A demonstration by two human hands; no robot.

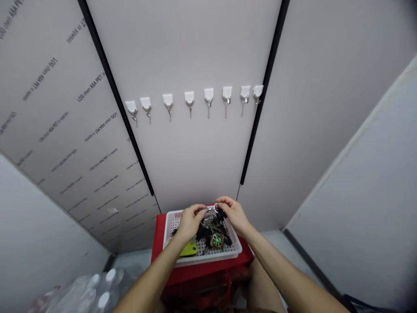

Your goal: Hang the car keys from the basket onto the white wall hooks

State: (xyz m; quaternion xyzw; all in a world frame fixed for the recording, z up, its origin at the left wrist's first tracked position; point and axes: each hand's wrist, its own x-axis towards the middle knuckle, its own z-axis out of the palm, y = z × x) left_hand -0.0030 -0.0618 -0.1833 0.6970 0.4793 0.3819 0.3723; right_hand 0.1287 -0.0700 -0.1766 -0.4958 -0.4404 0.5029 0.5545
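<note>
My left hand and my right hand are raised close together over a white perforated plastic basket. Between their fingertips they both hold a silver metal key ring, and a small black item hangs beside it. Inside the basket lies a heap of dark keys and key fobs, partly hidden by my hands. A round green and gold trinket rests in the heap. A yellow-green flat object lies below my left hand.
The basket stands on a red stool or table. A row of several white adhesive hooks runs across the pale wall panel ahead. Clear plastic bottles lie at the lower left, with printed wall panels at the left.
</note>
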